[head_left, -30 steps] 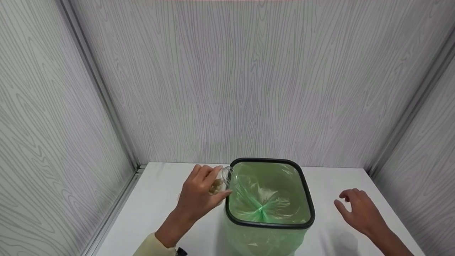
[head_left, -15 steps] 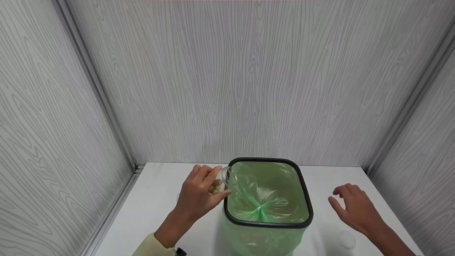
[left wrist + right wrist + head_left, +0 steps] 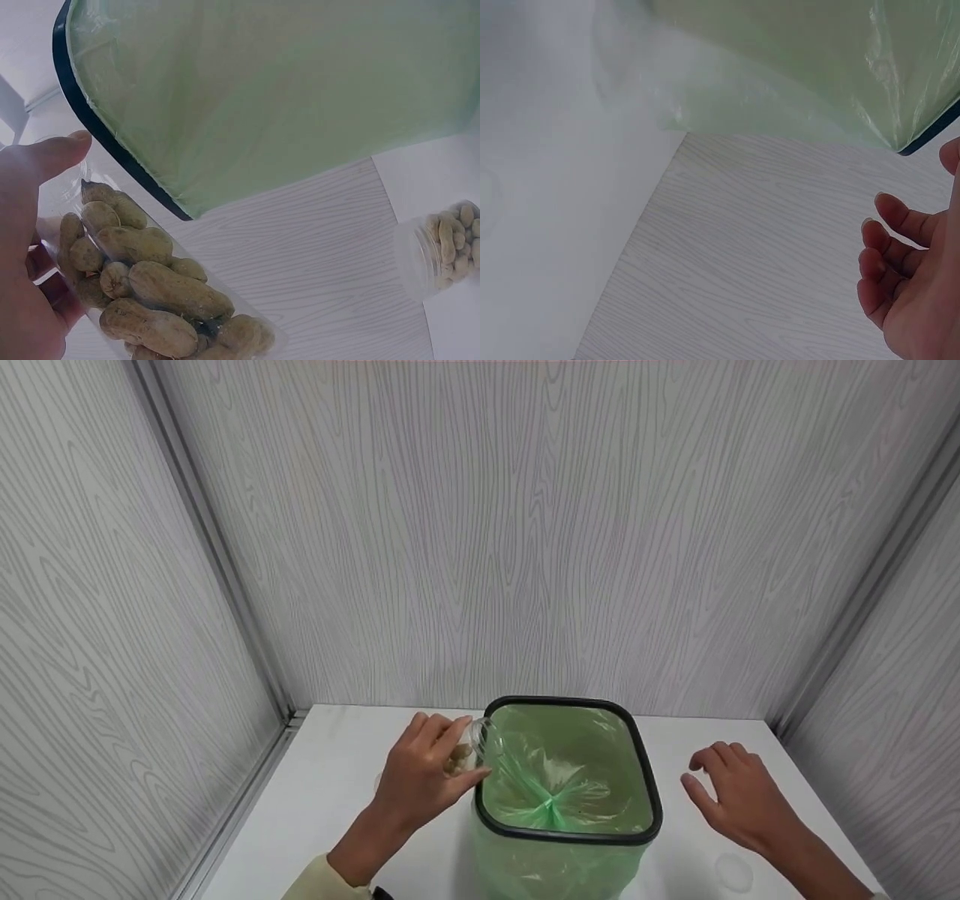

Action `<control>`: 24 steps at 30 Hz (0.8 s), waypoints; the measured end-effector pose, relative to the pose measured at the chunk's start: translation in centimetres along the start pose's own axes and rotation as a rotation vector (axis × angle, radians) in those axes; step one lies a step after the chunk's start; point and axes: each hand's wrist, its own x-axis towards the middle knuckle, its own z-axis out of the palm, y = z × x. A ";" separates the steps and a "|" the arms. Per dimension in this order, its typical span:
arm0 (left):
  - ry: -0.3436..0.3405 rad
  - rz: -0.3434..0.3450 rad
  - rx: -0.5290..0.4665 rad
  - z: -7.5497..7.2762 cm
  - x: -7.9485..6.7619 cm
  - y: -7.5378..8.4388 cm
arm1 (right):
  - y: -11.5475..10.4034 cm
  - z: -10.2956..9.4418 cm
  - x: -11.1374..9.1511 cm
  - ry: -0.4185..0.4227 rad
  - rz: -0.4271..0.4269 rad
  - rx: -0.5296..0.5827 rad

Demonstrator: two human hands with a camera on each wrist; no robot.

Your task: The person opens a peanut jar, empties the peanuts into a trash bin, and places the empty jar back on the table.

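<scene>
Head | left fingers (image 3: 452,737) grip peanut jar (image 3: 460,760), second jar (image 3: 452,247) near | right fingers (image 3: 902,213) loose | bin (image 3: 566,835) between

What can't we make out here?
Bin base: head view, cut off by bottom edge.
Much of held peanut jar: head view, behind left hand.
Second peanut jar, one end: left wrist view, cut off by right edge.
Part of right hand: right wrist view, cut by right edge.

I count one left hand (image 3: 429,769), one right hand (image 3: 739,796), two jars (image 3: 163,259), one bin (image 3: 562,836), one green bag (image 3: 552,802), one desk (image 3: 322,765), one pale disc (image 3: 733,872) and three walls (image 3: 480,532). The peanuts (image 3: 180,291) are many, partly hidden, so I cannot count them.
</scene>
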 end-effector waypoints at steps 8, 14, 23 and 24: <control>0.005 0.004 0.001 0.0 0.0 -0.1 | -1.0 -0.5 0.6 0.007 -0.043 -0.009; 0.008 0.020 0.014 0.1 0.0 -0.3 | -1.6 -0.7 1.1 0.008 -0.079 -0.022; 0.002 0.023 0.015 0.0 0.1 -0.3 | -2.6 -1.0 1.6 -0.012 -0.117 -0.053; 0.001 0.022 0.015 0.0 0.1 -0.3 | -2.7 -1.0 1.6 -0.017 -0.118 -0.054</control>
